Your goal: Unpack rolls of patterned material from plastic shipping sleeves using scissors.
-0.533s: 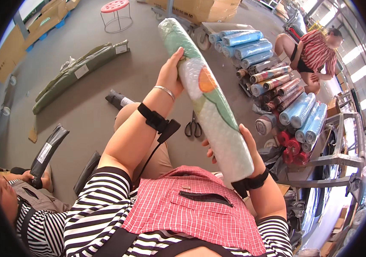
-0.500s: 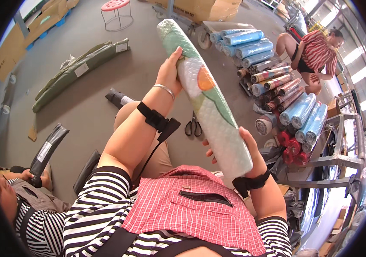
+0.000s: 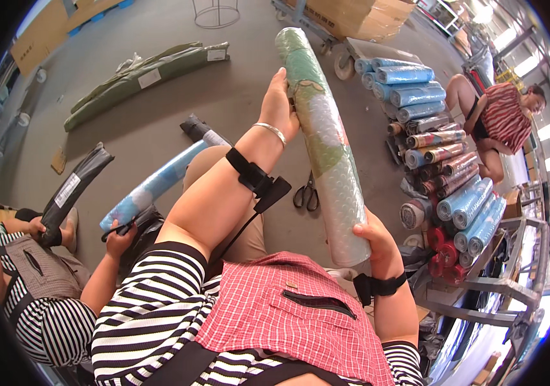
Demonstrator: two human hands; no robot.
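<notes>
A long roll wrapped in clear bubble film, printed in green, white and tan, is held slantwise in front of me, its far end tipped slightly left. My left hand grips its upper part from the left side. Around the lower end is my right hand, its thumb on the near side and the other fingers mostly hidden behind the roll. Scissors with black handles lie on the floor just left of the roll.
Blue rolls, patterned rolls and red rolls are stacked at right, beside a metal frame. A co-worker at left holds a black package and scissors by a blue roll. Green packages lie on the floor.
The roll has turned about its length, showing a different part of its print, and stands a little steeper. At left, the co-worker's scissors and a blue roll have come into view.
</notes>
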